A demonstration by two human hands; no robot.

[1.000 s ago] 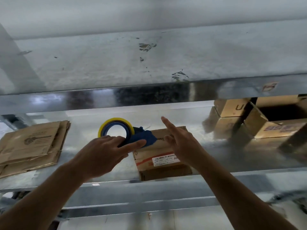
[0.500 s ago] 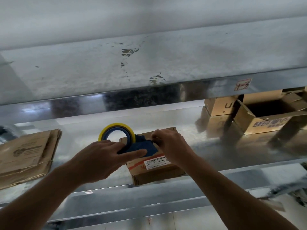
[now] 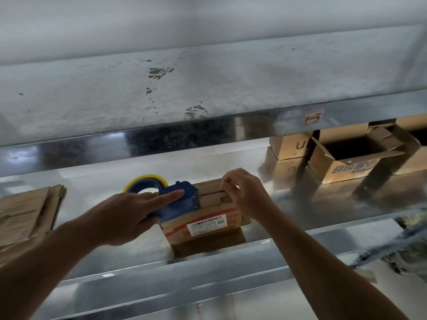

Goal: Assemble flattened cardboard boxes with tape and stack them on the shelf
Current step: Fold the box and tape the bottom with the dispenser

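Note:
A small brown cardboard box (image 3: 208,224) with a white barcode label stands on the metal shelf (image 3: 323,204), near its front edge. My left hand (image 3: 129,213) grips a blue tape dispenser (image 3: 180,200) with a yellow-edged roll, held against the box's top left. The index finger lies straight along the dispenser's side. My right hand (image 3: 245,195) is at the box's top right, thumb and fingers pinching the tape end there. The tape itself is too thin to make out.
A stack of flattened cardboard boxes (image 3: 25,215) lies at the left of the shelf. At the back right stand an open box (image 3: 346,162) with blue print and a closed box (image 3: 291,146) marked U. An upper shelf (image 3: 208,88) overhangs close above.
My right hand went from an open, pointing pose down onto the box top and now pinches there. The dispenser has shifted right across the box. The view has panned.

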